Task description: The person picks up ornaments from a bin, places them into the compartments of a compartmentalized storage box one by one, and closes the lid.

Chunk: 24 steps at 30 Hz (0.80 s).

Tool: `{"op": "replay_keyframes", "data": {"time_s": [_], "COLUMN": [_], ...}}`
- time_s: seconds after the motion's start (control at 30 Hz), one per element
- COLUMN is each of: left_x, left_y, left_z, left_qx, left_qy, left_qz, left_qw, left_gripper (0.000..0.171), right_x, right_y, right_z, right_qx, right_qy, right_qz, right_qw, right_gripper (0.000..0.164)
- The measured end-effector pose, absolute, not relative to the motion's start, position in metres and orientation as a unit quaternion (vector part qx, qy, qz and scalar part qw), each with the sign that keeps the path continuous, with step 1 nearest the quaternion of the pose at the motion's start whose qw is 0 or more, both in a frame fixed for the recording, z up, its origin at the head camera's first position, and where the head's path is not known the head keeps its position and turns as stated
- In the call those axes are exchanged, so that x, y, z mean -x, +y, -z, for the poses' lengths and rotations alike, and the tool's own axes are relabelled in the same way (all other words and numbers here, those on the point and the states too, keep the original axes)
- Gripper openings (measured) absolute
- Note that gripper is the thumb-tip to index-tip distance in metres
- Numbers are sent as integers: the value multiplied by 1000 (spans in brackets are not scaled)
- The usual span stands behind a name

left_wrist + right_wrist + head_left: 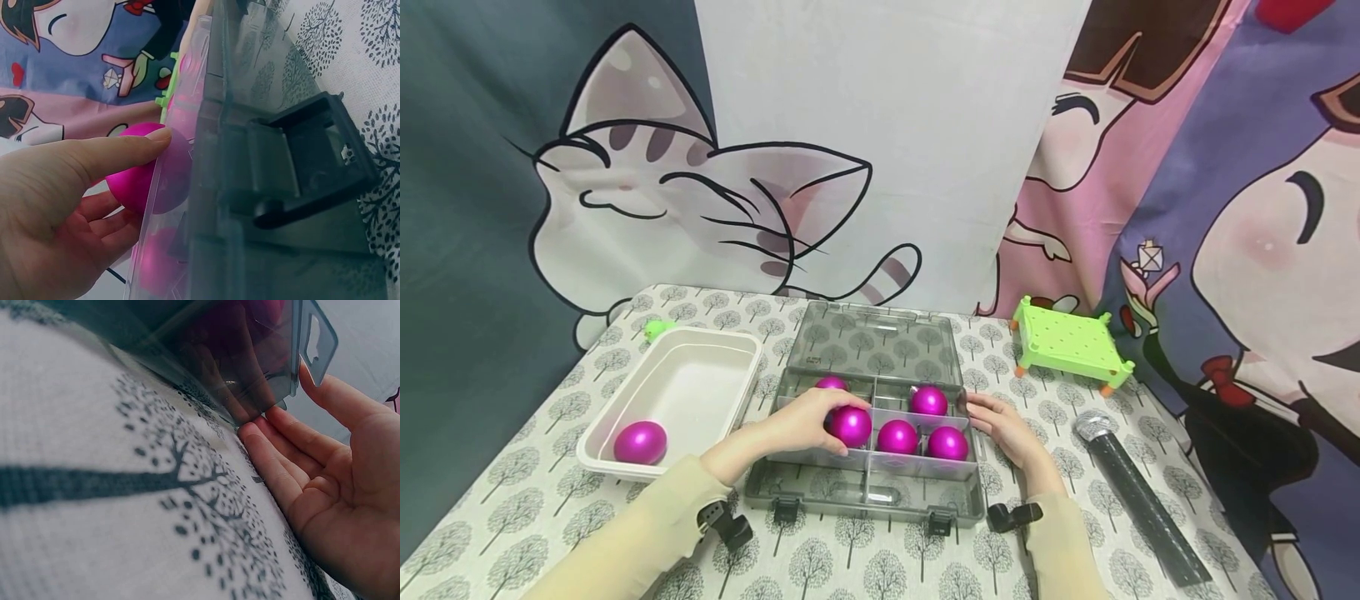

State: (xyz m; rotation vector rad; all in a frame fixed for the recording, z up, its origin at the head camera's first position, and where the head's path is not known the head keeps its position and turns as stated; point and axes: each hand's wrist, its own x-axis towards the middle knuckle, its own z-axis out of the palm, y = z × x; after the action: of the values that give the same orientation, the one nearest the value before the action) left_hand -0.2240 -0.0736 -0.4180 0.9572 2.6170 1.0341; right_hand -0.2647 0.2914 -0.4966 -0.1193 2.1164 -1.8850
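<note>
My left hand [801, 422] grips a shiny magenta ball [851, 427] at the left compartment of the grey see-through box [820, 481]. In the left wrist view the thumb lies over the ball, which is partly behind the box's front wall. Several like balls sit in other compartments: one [831, 383] at back left, partly behind my hand, one [929, 401] at back right, and two in the middle row, a ball [897, 437] and another [947, 443]. My right hand [1003, 423] touches the box's right side, fingertips at its lower edge and thumb higher up.
The box's lid [880, 342] is folded back. Left of it stands a white tray [745, 346] holding one magenta ball [640, 442], with a small green toy [657, 330] behind. At right are a green toy bed [1067, 337] and a black microphone [1142, 496].
</note>
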Motion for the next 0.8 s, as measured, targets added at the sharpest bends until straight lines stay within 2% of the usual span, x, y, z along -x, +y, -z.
{"op": "replay_keyframes", "data": {"time_s": [0.23, 0.53, 0.8], "left_x": [224, 222, 220], "left_y": [-74, -81, -97], "left_z": [417, 401, 376], "left_qx": [-314, -335, -339], "left_qy": [879, 868, 858], "left_qz": [-347, -361, -380], "left_qw": [89, 66, 74], "left_gripper": [73, 53, 49], "right_x": [263, 264, 265], "right_y": [292, 292, 293], "right_z": [496, 497, 498], "right_qx": [53, 56, 55], "right_qy": [734, 732, 741], "right_qz": [659, 662, 651], "right_qw": [153, 151, 156], "right_gripper": [53, 52, 53]}}
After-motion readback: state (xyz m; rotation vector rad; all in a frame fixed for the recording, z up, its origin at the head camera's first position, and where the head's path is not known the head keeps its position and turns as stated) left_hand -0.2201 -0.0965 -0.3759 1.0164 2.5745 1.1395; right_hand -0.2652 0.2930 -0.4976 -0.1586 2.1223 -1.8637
